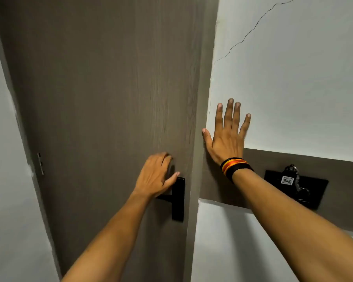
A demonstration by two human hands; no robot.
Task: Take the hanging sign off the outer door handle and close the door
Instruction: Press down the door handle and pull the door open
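Head view looks down two bare arms at a brown door (102, 98). Left hand (155, 176) curls over the black handle (178, 198), fingers bent and pressed on the wood. Right hand (226, 137) lies flat and wide on the white wall (293, 88), holding nothing, with a striped band (235, 166) on its wrist. A black holder (297, 188) with a key tag sits on the wall's brown strip. I cannot see the sign.

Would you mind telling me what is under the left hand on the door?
The left hand covers the black door handle; only the lever's lower edge and the plate show. Whether the fingers grip it is hidden. No sign shows there.
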